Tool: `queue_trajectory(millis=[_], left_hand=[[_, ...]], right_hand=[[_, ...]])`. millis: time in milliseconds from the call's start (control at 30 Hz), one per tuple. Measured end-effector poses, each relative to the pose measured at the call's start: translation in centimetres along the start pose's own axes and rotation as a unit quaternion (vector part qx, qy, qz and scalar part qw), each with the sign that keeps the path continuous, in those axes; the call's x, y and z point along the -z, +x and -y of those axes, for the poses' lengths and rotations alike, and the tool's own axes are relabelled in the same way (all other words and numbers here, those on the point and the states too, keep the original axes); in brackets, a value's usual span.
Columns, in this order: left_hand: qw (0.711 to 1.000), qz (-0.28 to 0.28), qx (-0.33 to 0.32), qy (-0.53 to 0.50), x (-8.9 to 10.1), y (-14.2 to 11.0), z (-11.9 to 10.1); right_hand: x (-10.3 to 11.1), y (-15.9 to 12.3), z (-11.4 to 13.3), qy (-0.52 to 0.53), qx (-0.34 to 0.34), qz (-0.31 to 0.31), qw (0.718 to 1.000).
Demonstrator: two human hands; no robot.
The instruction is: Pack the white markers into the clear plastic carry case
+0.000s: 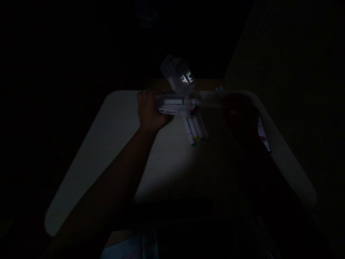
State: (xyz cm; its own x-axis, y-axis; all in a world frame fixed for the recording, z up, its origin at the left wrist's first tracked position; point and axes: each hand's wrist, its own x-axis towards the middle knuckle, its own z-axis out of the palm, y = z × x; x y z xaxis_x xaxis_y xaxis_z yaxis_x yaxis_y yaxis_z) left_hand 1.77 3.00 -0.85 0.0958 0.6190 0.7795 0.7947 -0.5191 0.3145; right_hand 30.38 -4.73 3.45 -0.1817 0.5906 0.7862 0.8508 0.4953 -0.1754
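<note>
Head view: a pale wood-grain table (94, 162) with rounded corners, lit in one patch amid deep darkness. Off to the right on its surface, a white card (264, 133) with red marks, partly lost behind the right hand and its shadow. Just past that hand, a small pale object (219, 90), too dim to identify. Across the middle of the table, a clear plastic marker case (175, 102) held crosswise, with a hinged clear lid (176, 73) tilted up on the far side. Beneath and beside the case, several markers (195, 127) fanned out on the tabletop, ends green and yellow among other colours. Left hand (151, 109) clenched around the near end of the case. Right hand (239, 115) at the far end, nearly black in shadow: grip or mere touch impossible to tell. Contents of the case hard to count through the plastic. Along the bottom edge, a strip of pale striped cloth (129, 246), cut off by the frame.
</note>
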Motion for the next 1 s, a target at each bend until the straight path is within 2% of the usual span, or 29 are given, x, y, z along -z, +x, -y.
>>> queue_trajectory(millis=[233, 433, 600, 833, 1000], left_hand=[[1.0, 0.022, 0.017, 0.01, 0.2, 0.0, -0.1], [1.0, 0.023, 0.003, 0.019, 0.5, 0.1, -0.4], [1.0, 0.024, -0.01, 0.012, 0.6, 0.1, -0.7], [0.999, -0.006, -0.033, -0.007, 0.6, 0.0, -0.6], [1.0, 0.01, -0.026, 0.001, 0.8, 0.1, -0.7]], right_hand=[[-0.2, 0.1, 0.5, 0.0, -0.031, 0.016, 0.999], [-0.6, 0.3, 0.5, -0.025, 0.0, 0.037, 0.999], [-1.3, 0.0, 1.3, -0.007, 0.036, 0.021, 0.999], [-1.9, -0.3, 2.7, 0.003, -0.026, -0.036, 0.999], [-1.8, -0.1, 3.0, -0.017, -0.03, -0.065, 0.997]])
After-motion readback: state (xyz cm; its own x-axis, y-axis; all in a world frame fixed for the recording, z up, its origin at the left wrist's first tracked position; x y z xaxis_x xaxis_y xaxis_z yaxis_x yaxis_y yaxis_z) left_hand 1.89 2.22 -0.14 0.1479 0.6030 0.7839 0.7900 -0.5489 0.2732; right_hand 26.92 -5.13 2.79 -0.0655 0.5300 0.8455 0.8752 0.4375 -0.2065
